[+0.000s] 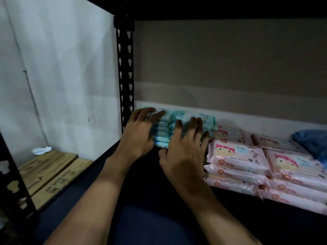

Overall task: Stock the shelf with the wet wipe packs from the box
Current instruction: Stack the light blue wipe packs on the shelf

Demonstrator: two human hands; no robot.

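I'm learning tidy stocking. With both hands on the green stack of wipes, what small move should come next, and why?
Likely ease both hands back off the green stack. It already sits at the back of the shelf, close beside the pink packs, and the left hand and right hand rest on it with spread fingers, not gripping, so it seems placed.

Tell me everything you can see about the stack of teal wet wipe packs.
The stack of teal wet wipe packs holds about six soft, glossy plastic packs lying flat, one on another, with a pale print on top. It sits back left on the shelf, near the black post, beside the pink packs. The left hand and right hand press against its front with spread fingers.
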